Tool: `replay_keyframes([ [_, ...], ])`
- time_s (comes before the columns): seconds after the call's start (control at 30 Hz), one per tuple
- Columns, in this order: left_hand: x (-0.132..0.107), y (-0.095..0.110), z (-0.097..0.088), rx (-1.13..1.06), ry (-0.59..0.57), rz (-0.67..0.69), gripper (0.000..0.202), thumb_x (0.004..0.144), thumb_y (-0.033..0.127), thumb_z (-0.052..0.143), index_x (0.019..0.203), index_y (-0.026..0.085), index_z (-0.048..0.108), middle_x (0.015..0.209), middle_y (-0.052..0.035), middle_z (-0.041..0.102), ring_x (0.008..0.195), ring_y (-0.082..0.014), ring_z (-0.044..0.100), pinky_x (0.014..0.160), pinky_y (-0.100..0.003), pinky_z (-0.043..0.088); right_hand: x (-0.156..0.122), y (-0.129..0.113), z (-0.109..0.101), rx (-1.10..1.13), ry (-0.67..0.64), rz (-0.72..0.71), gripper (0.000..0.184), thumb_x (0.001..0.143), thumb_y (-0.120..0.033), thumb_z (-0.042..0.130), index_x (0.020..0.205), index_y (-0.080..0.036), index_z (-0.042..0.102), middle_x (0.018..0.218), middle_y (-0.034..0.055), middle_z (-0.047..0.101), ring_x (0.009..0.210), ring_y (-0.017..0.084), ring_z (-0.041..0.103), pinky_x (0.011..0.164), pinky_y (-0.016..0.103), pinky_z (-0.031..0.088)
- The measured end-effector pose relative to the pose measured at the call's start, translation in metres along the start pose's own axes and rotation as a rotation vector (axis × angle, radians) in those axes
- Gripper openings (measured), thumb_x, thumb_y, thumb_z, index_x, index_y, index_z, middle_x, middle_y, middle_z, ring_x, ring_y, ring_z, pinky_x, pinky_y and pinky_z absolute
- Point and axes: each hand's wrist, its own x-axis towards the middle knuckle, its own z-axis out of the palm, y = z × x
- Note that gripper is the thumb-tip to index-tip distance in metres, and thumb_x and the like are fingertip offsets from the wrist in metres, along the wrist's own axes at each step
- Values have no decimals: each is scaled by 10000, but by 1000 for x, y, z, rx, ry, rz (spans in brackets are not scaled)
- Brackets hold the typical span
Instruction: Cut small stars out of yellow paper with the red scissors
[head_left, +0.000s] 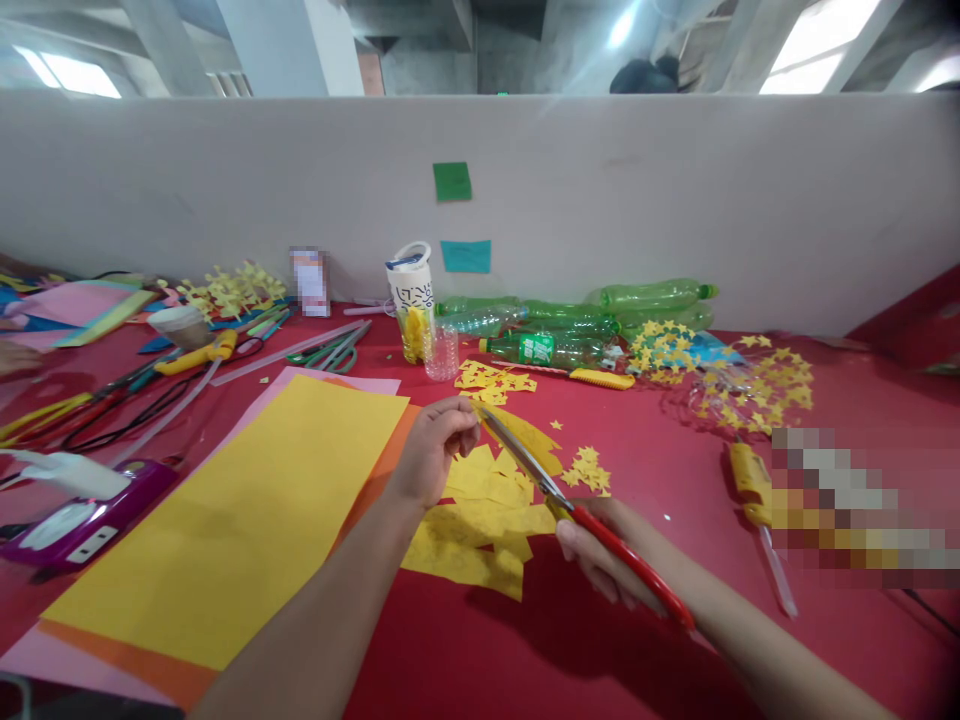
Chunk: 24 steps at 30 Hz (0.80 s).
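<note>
My left hand [439, 445] pinches one end of a yellow paper piece [525, 437] above the table. My right hand [611, 555] is closed round the red handles of a pair of scissors [544, 480]. The scissors' blades point up and left, their tips close to my left fingers and against the yellow paper. Beneath my hands lie several yellow paper scraps [472, 555] with jagged edges. Right of the blades sits a small heap of cut yellow stars [589, 470], with a single star [556, 425] lying apart from it.
Yellow paper sheets [247, 500] over orange and pink ones lie at left, near a purple power strip [97, 520]. Green plastic bottles [555, 348], a white cup [409, 285] and a yellow cutter [602, 378] stand behind. At right are star bunches [750, 385] and a glue gun [750, 485].
</note>
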Motion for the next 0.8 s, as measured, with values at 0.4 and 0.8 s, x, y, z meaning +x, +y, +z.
replay_keyframes([
  [0.4, 0, 0, 0, 9, -7, 5, 190, 719, 143, 527, 534, 159, 485, 488, 37, 446, 477, -86, 365, 485, -246, 254, 1, -3, 0, -14, 7, -2, 582, 792, -742, 395, 693, -176, 489, 384, -63, 432, 313, 65, 384, 326, 166, 285],
  [0.8, -1, 0, 0, -1, -3, -10, 183, 710, 152, 535, 532, 161, 490, 479, 36, 449, 470, -87, 369, 476, -244, 251, 1, -10, 0, 13, 38, 53, 583, 767, -762, 383, 647, -198, 469, 337, -73, 403, 277, 65, 362, 285, 156, 271],
])
